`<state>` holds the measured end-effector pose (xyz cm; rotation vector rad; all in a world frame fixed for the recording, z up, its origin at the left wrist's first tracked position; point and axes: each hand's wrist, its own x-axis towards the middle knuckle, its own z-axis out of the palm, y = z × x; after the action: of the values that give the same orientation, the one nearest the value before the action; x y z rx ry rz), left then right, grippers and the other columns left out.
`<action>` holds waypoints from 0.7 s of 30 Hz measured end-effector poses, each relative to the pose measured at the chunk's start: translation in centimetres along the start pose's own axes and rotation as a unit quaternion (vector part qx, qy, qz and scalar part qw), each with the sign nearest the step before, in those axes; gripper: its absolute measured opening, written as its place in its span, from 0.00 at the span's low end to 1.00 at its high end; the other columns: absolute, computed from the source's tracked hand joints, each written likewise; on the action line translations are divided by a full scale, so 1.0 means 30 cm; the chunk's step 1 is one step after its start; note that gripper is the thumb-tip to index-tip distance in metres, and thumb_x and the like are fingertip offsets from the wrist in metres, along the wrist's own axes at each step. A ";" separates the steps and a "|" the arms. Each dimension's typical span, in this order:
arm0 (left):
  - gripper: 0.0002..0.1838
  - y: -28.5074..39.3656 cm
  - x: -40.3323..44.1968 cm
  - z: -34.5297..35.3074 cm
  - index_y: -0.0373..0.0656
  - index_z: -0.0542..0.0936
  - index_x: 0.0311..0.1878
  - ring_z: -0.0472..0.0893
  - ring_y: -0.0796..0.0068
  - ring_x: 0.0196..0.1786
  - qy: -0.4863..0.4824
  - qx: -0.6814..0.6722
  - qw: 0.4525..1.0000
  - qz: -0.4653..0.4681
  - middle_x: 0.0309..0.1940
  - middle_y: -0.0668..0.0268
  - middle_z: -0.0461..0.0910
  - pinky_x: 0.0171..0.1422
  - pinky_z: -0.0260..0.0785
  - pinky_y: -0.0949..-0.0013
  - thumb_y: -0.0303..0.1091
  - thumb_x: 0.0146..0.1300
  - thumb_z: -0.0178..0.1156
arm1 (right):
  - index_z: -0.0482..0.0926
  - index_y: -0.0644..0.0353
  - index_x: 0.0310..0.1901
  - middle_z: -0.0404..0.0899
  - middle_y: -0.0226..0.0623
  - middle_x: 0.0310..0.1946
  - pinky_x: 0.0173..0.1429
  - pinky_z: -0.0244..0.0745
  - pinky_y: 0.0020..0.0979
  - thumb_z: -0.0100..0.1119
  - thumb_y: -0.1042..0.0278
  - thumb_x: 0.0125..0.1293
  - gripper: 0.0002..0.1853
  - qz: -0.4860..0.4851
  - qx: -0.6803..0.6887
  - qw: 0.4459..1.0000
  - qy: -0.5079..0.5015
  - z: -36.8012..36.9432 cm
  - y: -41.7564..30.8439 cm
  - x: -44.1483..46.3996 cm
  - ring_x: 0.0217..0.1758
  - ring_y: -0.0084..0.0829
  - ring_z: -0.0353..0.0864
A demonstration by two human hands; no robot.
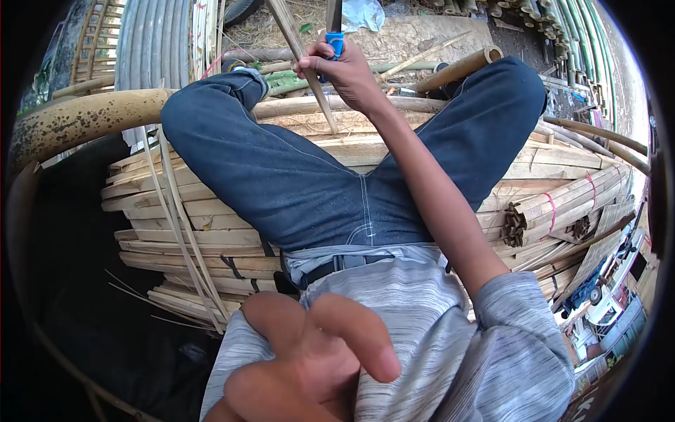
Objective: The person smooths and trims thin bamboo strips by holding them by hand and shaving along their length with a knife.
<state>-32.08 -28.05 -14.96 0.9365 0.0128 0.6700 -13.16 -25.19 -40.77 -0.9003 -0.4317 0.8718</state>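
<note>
My right hand (pixel 344 74) is closed near the top centre, between my spread knees. Thumb and fingers pinch a long bamboo strip (pixel 290 32), which slants from the top edge down to the slats. The same hand grips a knife (pixel 335 43) with a blue handle; its dark blade points up and runs out of view. Close to the camera at the bottom centre is my left hand (pixel 309 366), large and slightly blurred. Its fingers are bent and apart, with nothing visible between them, in front of my grey shirt.
Under my legs lies a broad stack of split bamboo slats (pixel 204 235). A tied bundle (pixel 569 204) is at the right. A thick bamboo pole (pixel 91 123) crosses the left side. Thin strips (pixel 172 204) lie across the stack. A clear plastic bag (pixel 362 14) is at the top.
</note>
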 end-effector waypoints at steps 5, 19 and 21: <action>0.16 0.027 -0.011 0.040 0.54 0.70 0.26 0.66 0.81 0.38 0.101 0.106 0.989 -0.003 0.26 0.73 0.63 0.55 0.56 0.41 0.20 0.51 0.66 | 0.61 0.52 0.28 0.79 0.38 0.31 0.49 0.80 0.31 0.64 0.78 0.60 0.18 -0.001 0.018 1.000 -0.002 -0.002 0.004 0.004 0.40 0.30 0.84; 0.16 0.000 -0.005 0.054 0.53 0.71 0.23 0.66 0.82 0.36 0.059 0.070 0.989 0.119 0.24 0.80 0.60 0.56 0.56 0.39 0.21 0.50 0.68 | 0.60 0.52 0.27 0.81 0.38 0.30 0.47 0.78 0.28 0.64 0.77 0.61 0.18 0.000 -0.022 0.999 0.026 0.000 -0.015 0.002 0.38 0.29 0.85; 0.16 0.013 -0.005 0.053 0.52 0.70 0.22 0.66 0.82 0.36 0.065 0.086 0.989 0.099 0.25 0.80 0.60 0.56 0.56 0.39 0.21 0.50 0.68 | 0.60 0.52 0.27 0.81 0.38 0.29 0.47 0.78 0.28 0.65 0.77 0.61 0.19 -0.003 -0.008 1.000 0.020 -0.004 -0.013 0.009 0.39 0.29 0.85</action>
<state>-31.94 -29.16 -13.75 1.0680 0.0962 0.9238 -12.75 -25.16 -40.53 -0.9283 -0.4077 0.8442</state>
